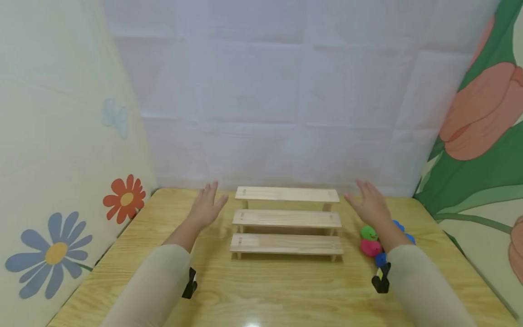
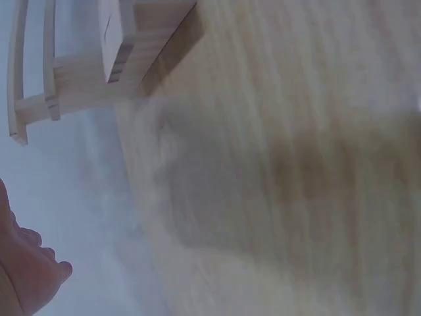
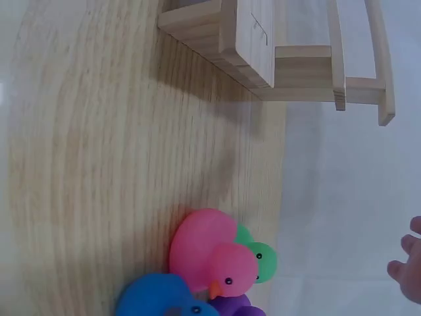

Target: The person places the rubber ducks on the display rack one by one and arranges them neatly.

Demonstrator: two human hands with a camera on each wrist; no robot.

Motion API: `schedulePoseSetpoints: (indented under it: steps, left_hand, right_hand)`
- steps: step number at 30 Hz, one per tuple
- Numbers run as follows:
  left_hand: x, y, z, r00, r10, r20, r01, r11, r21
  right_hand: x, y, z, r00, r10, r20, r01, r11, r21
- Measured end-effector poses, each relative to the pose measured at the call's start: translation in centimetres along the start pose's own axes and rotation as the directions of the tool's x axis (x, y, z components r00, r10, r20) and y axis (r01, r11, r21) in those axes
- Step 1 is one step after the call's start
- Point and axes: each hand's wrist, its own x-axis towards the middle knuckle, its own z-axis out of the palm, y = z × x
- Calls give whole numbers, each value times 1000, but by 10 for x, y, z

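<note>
A three-tier wooden step shelf (image 1: 287,219) stands in the middle of the table with bare boards. To its left, my left hand (image 1: 205,208) hovers with fingers extended and holds nothing. My right hand (image 1: 372,206) is raised to the right of the shelf, fingers likewise extended and holding nothing. Below the right forearm sits a cluster of rubber ducks: a pink duck (image 3: 212,253), a green duck (image 3: 264,261), a blue duck (image 3: 158,297) and a purple one (image 3: 235,307) partly cut off. In the head view the right arm hides part of the cluster.
The light wood table (image 1: 261,290) meets a white cloth backdrop (image 1: 261,91) behind the shelf. Flower-printed cloths flank it, one at the left (image 1: 53,150) and one at the right (image 1: 482,109). A blue scalloped object (image 1: 410,238) shows beyond the right forearm.
</note>
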Motion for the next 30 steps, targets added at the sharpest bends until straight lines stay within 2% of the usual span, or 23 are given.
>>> schedulePoseSetpoints:
  steps: [5, 10, 19, 27, 30]
  left_hand:
    - [-16, -5, 9, 1000, 14, 2, -13, 983, -185]
    - [-30, -9, 17, 1000, -8, -6, 6, 958, -286]
    - [-53, -7, 32, 996, -64, 58, 82, 910, -405]
    - [-64, -3, 47, 992, -103, 74, 126, 872, -474]
    - [-65, -4, 53, 993, -102, 58, 117, 860, -496]
  right_hand:
    - [-9, 6, 0, 1000, 13, -10, -12, 998, 63]
    - [-19, 13, 0, 999, 18, -28, -14, 993, 117]
    - [-42, 24, -5, 998, 36, -44, -29, 986, 166]
    - [-63, 35, -4, 995, 88, -47, -76, 975, 211]
    - [-71, 38, -4, 993, 104, -49, -90, 969, 228]
